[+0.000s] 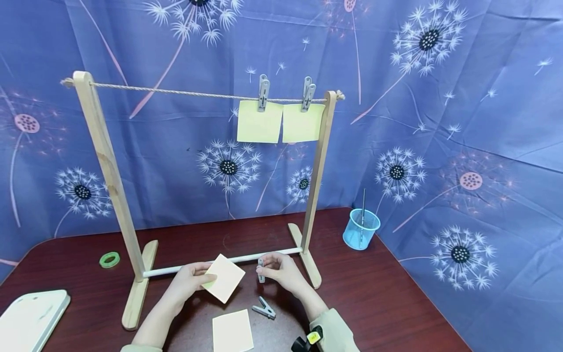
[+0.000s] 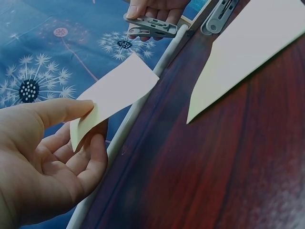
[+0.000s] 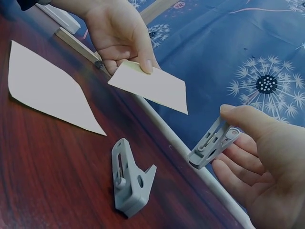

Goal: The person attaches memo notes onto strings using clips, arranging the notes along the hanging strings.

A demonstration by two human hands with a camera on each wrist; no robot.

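Note:
My left hand (image 1: 188,282) pinches a pale yellow sticky note (image 1: 227,277) by one corner, thumb on top, just above the table. To its right, my right hand (image 1: 281,272) holds a grey clothespin (image 3: 214,142) between thumb and fingers, apart from the note. A second grey clothespin (image 1: 265,308) lies on the table below the hands. Beside it lies another sticky note (image 1: 232,331), flat apart from its lifted edges. Two yellow notes, a left one (image 1: 259,122) and a right one (image 1: 302,123), hang from the rope, each under a grey clothespin.
A wooden frame (image 1: 107,166) with a rope (image 1: 176,91) strung across its top stands behind the hands, a white bar (image 1: 167,270) joining its feet. Green tape (image 1: 109,259) and a white case (image 1: 32,318) lie left. A blue mesh cup (image 1: 358,234) stands right.

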